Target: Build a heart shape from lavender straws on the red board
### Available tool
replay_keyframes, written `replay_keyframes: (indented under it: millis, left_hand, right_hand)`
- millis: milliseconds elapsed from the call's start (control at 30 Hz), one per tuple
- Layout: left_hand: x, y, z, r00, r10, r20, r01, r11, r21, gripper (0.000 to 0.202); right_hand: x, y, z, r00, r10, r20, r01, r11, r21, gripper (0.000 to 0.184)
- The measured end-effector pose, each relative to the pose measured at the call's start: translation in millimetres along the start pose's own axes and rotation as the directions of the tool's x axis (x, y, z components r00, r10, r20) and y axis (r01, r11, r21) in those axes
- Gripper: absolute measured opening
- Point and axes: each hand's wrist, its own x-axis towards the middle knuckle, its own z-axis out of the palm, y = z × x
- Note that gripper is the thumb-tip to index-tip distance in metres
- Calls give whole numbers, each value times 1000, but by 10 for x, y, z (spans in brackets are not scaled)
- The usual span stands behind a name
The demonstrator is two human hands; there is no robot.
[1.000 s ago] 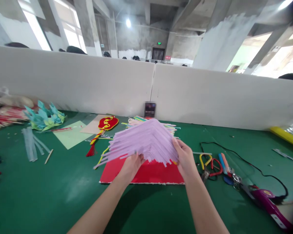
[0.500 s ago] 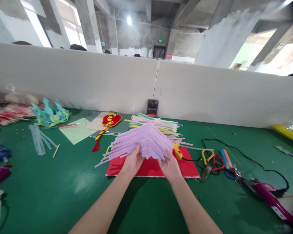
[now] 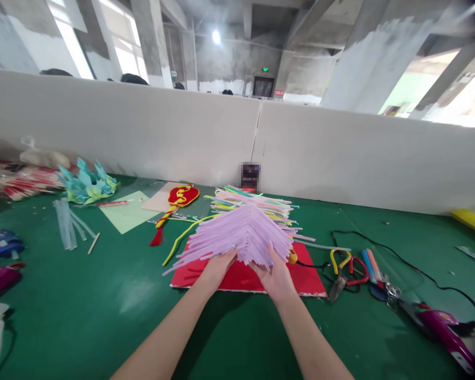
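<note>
A chevron-shaped piece of light purple pipe cleaners (image 3: pixel 241 227), laid side by side, is held in front of me with its peak pointing away. My left hand (image 3: pixel 221 266) grips its near edge, thumb on top and fingers hidden beneath. On the other side, my right hand (image 3: pixel 275 274) pinches the near edge, also with the thumb on top. Below both hands lies a red board (image 3: pixel 237 279). Just behind the purple piece is a pile of multicoloured pipe cleaners (image 3: pixel 221 198). One yellow pipe cleaner (image 3: pixel 176 243) curves out at the left.
Yellow-handled scissors (image 3: pixel 339 279), a black cord (image 3: pixel 407 264) and a magenta tool (image 3: pixel 443 324) lie right. Leftward are a red fan-shaped ornament (image 3: pixel 184 195), green paper (image 3: pixel 121 216), clear sticks (image 3: pixel 65 227) and a blue glue gun (image 3: pixel 2 245). A white partition (image 3: pixel 162 132) stands behind.
The purple piece has shifted slightly right and lower with both hands. More of the yellow pipe cleaner shows at the left. A yellow object beside the piece is now mostly covered.
</note>
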Motion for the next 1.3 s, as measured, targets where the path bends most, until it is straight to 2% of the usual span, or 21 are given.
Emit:
replay_keyframes:
  millis: [100, 133, 167, 200, 267, 300, 367, 433, 533, 700, 833, 933, 1000, 1067, 1167, 1200, 1233, 1300]
  left_hand:
    - [-54, 5, -56, 999, 45, 13, -47, 988, 146, 14]
    - [-83, 10, -72, 995, 91, 29, -95, 971, 219, 11]
    - [-114, 16, -86, 973, 209, 93, -229, 888, 398, 11]
    - [-142, 22, -99, 934, 312, 171, -354, 765, 538, 16]
    - [-177, 33, -120, 818, 502, 281, -536, 487, 690, 21]
    - [-182, 39, -130, 761, 576, 299, -572, 378, 728, 22]
    - [-169, 52, -146, 681, 678, 275, -568, 253, 783, 17]
    - [-142, 66, -156, 669, 710, 219, -518, 234, 823, 11]
    - [-121, 87, -150, 686, 708, 170, -476, 260, 840, 9]
    - [-142, 150, -131, 652, 749, 118, -467, 273, 841, 11]
    - [-125, 213, -136, 649, 754, 97, -469, 297, 831, 13]
    - [-92, 243, -145, 667, 739, 91, -460, 313, 831, 5]
    - [-78, 255, -155, 675, 731, 100, -461, 312, 830, 5]
    - [-80, 267, -167, 641, 759, 114, -479, 280, 832, 5]
    - [-113, 277, -178, 518, 837, 179, -532, 151, 833, 5]
    - [-128, 276, -178, 497, 841, 212, -551, 118, 826, 6]
    - [-143, 273, -175, 494, 832, 254, -581, 98, 808, 9]
    - [-166, 257, -163, 520, 791, 322, -645, 117, 755, 13]
  right_hand:
    - [39, -55, -23, 999, -48, -15, 48, 999, 0, 34]
    - [53, -64, -32, 998, -61, -20, 61, 998, 0, 35]
    - [65, -67, -40, 997, -74, -25, 74, 997, 1, 36]
    - [76, -63, -47, 996, -83, -29, 83, 997, 3, 37]
    - [85, -31, -52, 996, -87, -24, 87, 996, 15, 39]
    - [84, -5, -48, 996, -83, -15, 83, 996, 21, 40]
    - [68, 58, -31, 998, -66, 16, 66, 998, 18, 44]
    - [38, 121, -5, 997, -49, 56, 50, 999, -12, 50]
    - [-20, 186, 28, 994, -13, 111, 19, 998, -59, 55]
    - [-111, 215, 59, 985, 43, 165, -21, 991, -136, 44]
    - [-129, 239, 69, 976, -4, 219, 48, 980, -193, 38]
    - [-108, 262, 55, 977, -50, 209, 101, 964, -244, 39]
    - [-93, 264, 45, 985, -27, 172, 69, 968, -242, 42]
    - [-85, 252, 42, 990, 15, 140, 15, 978, -208, 46]
    - [-79, 220, 42, 991, 47, 127, -27, 988, -154, 51]
    - [-77, 210, 40, 992, 51, 119, -33, 989, -147, 51]
    - [-75, 200, 36, 993, 57, 105, -41, 988, -147, 52]
    - [-70, 182, 27, 995, 73, 64, -63, 986, -156, 53]
